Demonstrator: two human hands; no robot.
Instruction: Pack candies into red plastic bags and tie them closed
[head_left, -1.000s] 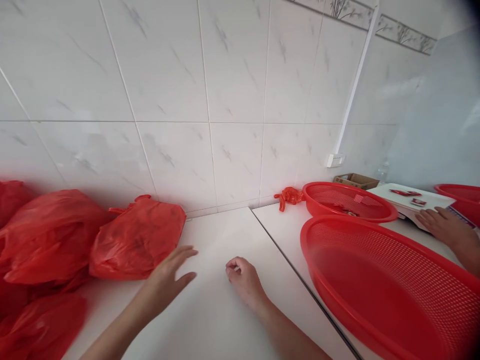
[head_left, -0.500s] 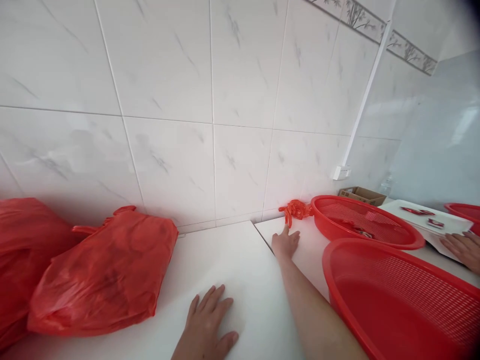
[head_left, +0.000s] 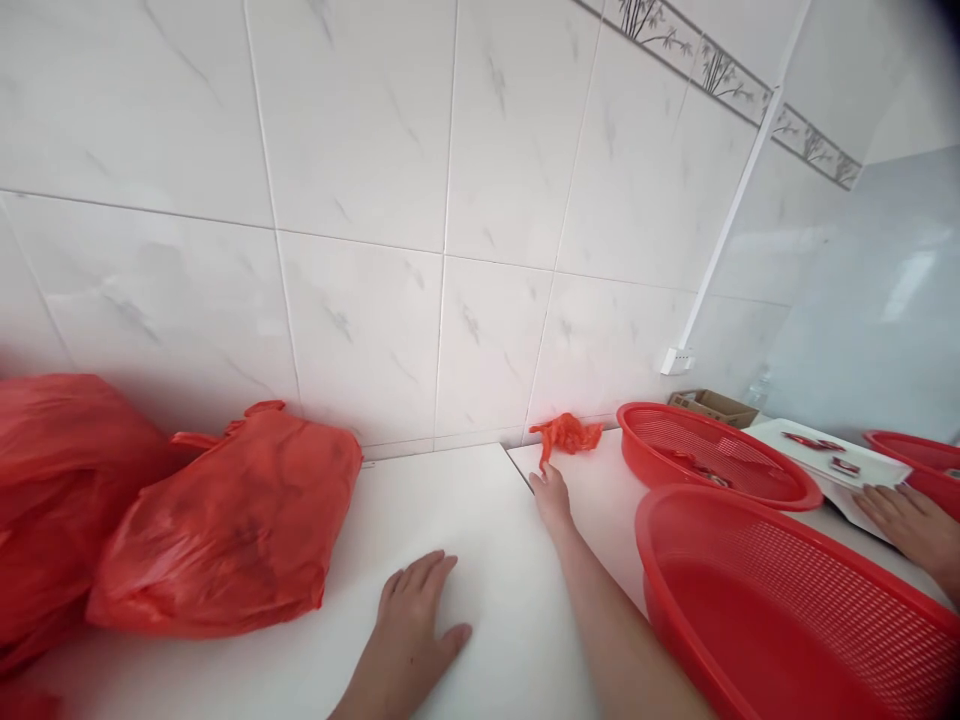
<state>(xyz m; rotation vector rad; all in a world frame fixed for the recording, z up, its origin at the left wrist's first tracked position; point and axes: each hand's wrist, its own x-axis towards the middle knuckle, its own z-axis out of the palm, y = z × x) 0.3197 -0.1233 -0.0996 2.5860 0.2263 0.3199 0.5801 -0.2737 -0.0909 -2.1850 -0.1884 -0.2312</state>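
Observation:
My right hand (head_left: 553, 497) is stretched far out over the white table, its fingertips closed on a dangling end of a crumpled red plastic bag (head_left: 571, 435). That bag lies near the foot of the tiled wall. My left hand (head_left: 415, 620) rests on the white tabletop (head_left: 450, 500), fingers spread and holding nothing. To its left sits a full, knotted red plastic bag (head_left: 240, 530), apart from the hand; what it contains is hidden. Beside my right forearm stands a large red plastic basket (head_left: 750, 610) with perforated sides.
Another red basket (head_left: 637, 455) holds small packets further back. A white tray (head_left: 795, 425) with a few packets lies at the right, where a co-worker's hand (head_left: 911, 525) touches its edge. A cardboard box (head_left: 712, 407) stands behind. More red bagging (head_left: 67, 500) fills the far left.
My right hand has closed on the crumpled bag's end and drawn it left, away from the basket. My left hand stays on the table. The view has shifted slightly.

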